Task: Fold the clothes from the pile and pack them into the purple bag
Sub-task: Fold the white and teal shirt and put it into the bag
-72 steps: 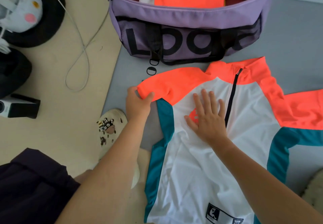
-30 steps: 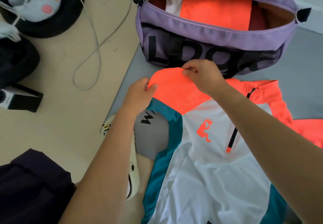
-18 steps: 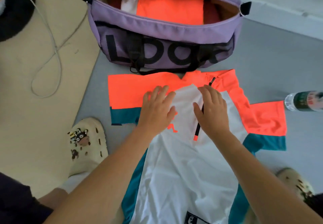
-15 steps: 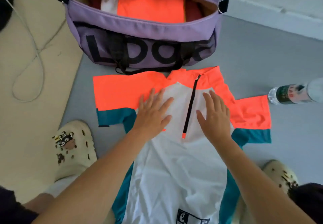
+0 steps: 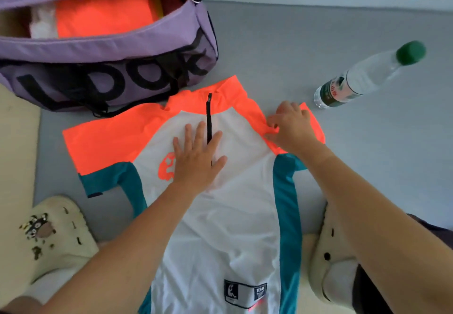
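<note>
HEAD VIEW | jersey (image 5: 220,215): flat on grey mat (image 5: 343,166), collar just beside purple bag (image 5: 110,51) | left hand (image 5: 196,159): fingers spread wide, pressing jersey chest | right hand (image 5: 291,127): fingers curled, pinching orange right sleeve | bag: unzipped, holds folded orange garment (image 5: 103,17) | bottle (image 5: 367,76): lying near sleeve

I see the jersey (image 5: 220,215) spread flat just below the purple bag (image 5: 103,51). My left hand (image 5: 196,159) presses its chest, fingers straight; my right hand (image 5: 291,127) pinches its orange sleeve (image 5: 315,125), near the bottle (image 5: 362,78).
</note>
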### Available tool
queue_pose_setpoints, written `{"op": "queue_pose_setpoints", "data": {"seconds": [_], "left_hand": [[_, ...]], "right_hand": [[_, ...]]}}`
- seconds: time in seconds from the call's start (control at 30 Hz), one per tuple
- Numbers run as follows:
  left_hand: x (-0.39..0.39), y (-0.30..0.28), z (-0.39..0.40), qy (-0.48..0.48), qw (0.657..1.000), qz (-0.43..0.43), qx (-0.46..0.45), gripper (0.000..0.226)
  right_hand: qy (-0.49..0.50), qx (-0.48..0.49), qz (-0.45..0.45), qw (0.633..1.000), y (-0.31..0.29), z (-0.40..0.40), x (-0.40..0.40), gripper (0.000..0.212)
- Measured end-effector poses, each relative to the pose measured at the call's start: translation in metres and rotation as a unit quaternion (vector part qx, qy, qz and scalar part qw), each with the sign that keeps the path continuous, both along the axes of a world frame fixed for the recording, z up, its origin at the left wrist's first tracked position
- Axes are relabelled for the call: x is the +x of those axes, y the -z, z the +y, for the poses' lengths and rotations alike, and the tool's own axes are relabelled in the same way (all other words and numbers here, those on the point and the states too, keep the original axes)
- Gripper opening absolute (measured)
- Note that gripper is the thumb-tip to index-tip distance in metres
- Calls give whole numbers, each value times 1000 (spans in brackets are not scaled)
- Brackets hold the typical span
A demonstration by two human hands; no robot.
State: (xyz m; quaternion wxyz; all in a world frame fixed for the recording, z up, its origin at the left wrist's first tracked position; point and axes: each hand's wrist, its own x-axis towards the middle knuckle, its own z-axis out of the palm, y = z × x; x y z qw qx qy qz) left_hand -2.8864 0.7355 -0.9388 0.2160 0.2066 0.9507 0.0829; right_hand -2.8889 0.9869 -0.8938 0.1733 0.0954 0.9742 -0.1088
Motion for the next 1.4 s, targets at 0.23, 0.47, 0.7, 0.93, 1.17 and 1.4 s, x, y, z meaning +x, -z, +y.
{"op": "queue_pose_setpoints", "data": {"seconds": [0.23,0.47,0.7,0.93,1.17,1.4], "left_hand": [[2,0,2,2,1000,8,-1,67],[-21,-13,0,-48,992,78,92,62],[-97,-25,-11,-229,965,90,90,44],[-133,-25,-6,-296,936,-99,162,46],[-139,-25,-21,-328,844,-166,390,19],[-142,-32,-23,-229,928,83,281,29]], "right_hand": [[65,-105,-45,991,-8,17,10,23],[98,205,-130,965,-9,36,23,33],[193,-140,37,970,10,-11,-32,52],[211,-190,-25,958,17,-26,-73,38],[237,-357,6,904,10,-12,-74,24],[200,-230,100,947,13,-7,-77,16]]}}
